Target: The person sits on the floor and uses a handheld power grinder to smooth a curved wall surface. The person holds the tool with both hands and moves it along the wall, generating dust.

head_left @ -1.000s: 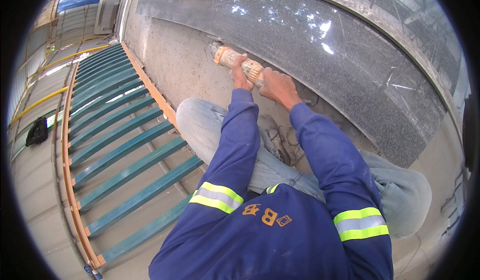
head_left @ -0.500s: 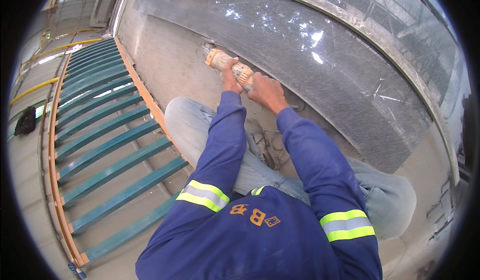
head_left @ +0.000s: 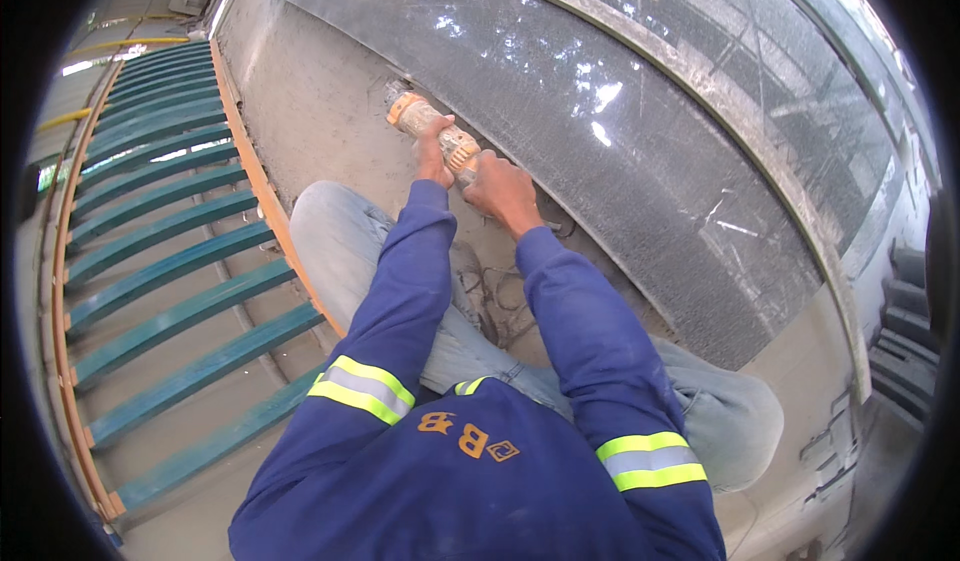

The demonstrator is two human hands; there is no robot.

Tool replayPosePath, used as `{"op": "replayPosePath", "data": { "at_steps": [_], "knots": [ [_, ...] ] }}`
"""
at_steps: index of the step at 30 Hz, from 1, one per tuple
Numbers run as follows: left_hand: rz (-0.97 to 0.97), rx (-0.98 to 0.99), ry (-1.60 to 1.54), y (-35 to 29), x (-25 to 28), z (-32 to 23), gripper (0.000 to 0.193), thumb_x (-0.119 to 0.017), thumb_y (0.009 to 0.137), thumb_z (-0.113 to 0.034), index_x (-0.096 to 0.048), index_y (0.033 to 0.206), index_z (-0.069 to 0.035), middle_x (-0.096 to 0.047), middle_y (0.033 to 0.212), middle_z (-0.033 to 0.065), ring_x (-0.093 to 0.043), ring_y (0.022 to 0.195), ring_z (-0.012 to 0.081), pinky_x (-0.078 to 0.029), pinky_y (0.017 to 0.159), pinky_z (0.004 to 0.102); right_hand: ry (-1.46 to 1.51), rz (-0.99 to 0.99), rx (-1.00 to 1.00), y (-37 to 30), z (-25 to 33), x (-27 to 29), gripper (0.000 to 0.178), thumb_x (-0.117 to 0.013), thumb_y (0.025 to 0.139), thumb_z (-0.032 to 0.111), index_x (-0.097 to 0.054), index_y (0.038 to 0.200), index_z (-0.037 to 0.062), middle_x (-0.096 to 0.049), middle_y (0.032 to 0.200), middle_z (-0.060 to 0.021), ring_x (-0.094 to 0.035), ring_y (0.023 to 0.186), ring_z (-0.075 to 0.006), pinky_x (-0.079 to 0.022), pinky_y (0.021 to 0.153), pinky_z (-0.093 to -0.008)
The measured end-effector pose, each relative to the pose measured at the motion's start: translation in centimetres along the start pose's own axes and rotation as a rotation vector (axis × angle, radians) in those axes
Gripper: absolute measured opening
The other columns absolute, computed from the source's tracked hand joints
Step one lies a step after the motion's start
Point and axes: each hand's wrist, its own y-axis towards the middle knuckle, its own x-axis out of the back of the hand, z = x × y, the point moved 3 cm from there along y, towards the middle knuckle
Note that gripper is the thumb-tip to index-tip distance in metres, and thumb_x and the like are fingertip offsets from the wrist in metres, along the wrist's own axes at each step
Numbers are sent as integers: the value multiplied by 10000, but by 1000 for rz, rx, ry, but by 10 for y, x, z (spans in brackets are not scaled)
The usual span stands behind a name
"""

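Observation:
A dusty orange-and-grey angle grinder [head_left: 412, 116] is in both my hands, its head pointing away and to the left. My left hand [head_left: 435, 154] is wrapped round the middle of its body. Behind it, my right hand [head_left: 503, 193] closes on the rear end. The grinder's head lies at the near edge of a large dark grey stone slab [head_left: 600, 201]; whether its disc touches that edge I cannot make out. Pale dust and bright reflections show on the slab's surface.
To my left lies a long rack of teal slats [head_left: 170, 331] with orange side rails [head_left: 255, 181]. A pale raised strip [head_left: 700, 81] borders the slab's far side. A loose cable [head_left: 500, 296] lies by my legs. Dark stacked pieces [head_left: 905, 346] stand at the far right.
The whole view has shifted, so the rack, slab and my arms appear further left. My grip on the grinder looks the same, and its head stays near the slab's edge.

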Motion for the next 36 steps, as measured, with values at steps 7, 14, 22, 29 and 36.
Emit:
{"op": "replayPosePath", "data": {
  "at_steps": [7,14,22,29,36],
  "knots": [
    [30,-21,-21,5,5,0,354,-733,800,-213,-531,1055,-74,-585,849,80,-658,702,249,-603,648,450,-9,-14,39,-1,5,2,350,-689,747,168,-625,1017,-46,-722,964,-285,-718,941,-419,-550,835,-498],
    [5,-21,-18,-21,-13,-5,368,-749,792,-179,-536,1064,-49,-594,846,92,-659,678,243,-609,628,429,-11,3,13,-4,0,6,365,-694,743,192,-614,1001,-53,-713,961,-302,-707,942,-440,-544,835,-508],
    [-8,-13,-24,-26,-10,-5,359,-748,790,-153,-542,1058,-30,-602,842,93,-662,665,236,-610,609,416,-33,-31,46,-11,4,8,288,-670,750,112,-622,982,-52,-724,927,-287,-729,903,-412,-558,805,-494],
    [-16,-46,-28,-26,-11,-7,319,-742,787,-140,-556,1021,-30,-598,823,84,-654,652,231,-600,594,411,-47,-42,40,-6,3,3,263,-650,776,114,-626,979,-52,-724,910,-279,-731,882,-411,-558,808,-497],
    [-48,-35,-82,-11,-7,-8,255,-738,759,-105,-576,944,-37,-619,768,99,-649,584,243,-587,544,411,-60,-40,27,5,8,-3,281,-650,791,131,-632,1009,-45,-727,918,-272,-729,893,-412,-559,804,-497]
  ]
}}
